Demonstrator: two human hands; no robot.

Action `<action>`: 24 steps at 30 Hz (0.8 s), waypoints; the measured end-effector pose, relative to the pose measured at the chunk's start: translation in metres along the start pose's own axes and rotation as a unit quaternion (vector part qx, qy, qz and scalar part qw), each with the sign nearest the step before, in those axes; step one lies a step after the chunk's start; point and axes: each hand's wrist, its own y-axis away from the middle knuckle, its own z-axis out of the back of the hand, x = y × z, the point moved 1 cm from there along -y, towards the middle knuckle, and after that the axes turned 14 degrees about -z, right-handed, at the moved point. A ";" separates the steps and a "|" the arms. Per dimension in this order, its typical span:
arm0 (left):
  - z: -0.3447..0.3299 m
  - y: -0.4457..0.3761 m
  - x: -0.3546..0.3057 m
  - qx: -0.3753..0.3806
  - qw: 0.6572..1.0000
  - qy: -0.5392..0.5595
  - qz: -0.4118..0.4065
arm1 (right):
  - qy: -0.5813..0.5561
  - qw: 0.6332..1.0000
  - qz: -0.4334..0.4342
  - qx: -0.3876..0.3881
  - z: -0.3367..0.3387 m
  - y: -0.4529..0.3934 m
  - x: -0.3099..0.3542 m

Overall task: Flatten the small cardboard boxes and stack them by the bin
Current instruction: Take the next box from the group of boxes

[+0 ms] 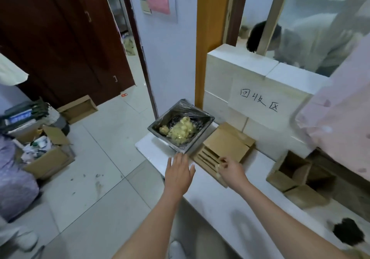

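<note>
A stack of flattened brown cardboard boxes (pixel 226 148) lies on the white counter (pixel 216 200), just right of a square bin (pixel 181 127) lined with a black bag and holding yellowish scraps. My left hand (pixel 179 173) hovers flat with straight fingers near the bin's front corner, holding nothing. My right hand (pixel 232 170) has curled fingers at the near edge of the stack and pinches a strip of tape there. An unflattened open box (pixel 288 170) stands further right on the counter, with another small box (pixel 306 197) lying in front of it.
A handwritten paper sign (pixel 258 100) hangs on the tiled half-wall behind the stack. Someone in pale pink (pixel 340 118) stands at the right, and another person is behind the glass. On the floor at left are an open carton of rubbish (pixel 46 152) and an empty carton (pixel 78 108).
</note>
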 end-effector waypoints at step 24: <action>0.001 -0.150 0.196 0.041 0.999 0.016 -0.025 | 0.100 0.992 0.034 -0.066 -0.129 -0.148 0.186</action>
